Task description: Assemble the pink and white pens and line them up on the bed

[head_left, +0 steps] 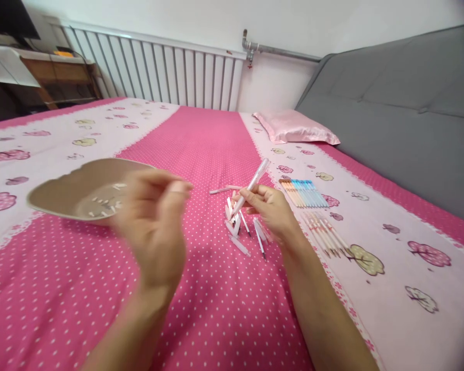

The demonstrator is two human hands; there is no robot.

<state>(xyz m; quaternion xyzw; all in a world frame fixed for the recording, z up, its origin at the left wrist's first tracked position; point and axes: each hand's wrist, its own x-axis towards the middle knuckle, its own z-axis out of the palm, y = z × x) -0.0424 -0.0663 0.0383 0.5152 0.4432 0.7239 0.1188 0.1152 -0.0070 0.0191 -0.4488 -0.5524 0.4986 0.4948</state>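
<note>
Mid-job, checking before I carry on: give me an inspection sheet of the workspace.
Surface: pink patterned bedspread, slightly creased.
Job's things: clear pen; loose pen parts, scattered; blue-and-orange pens and pale pens in rows; tan bowl with small white pieces.
Clutter: pink pillow.
Grips: right grip holds the clear pen; left grip blurred, contents unclear.
Cables: thin dark cable at the desk.
Surroundings: radiator, grey headboard.

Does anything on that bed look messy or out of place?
Mostly the loose pen parts: they lie jumbled at all angles near the right hand, which looks untidy beside the neat rows of pens. I see nothing clearly broken.
</note>
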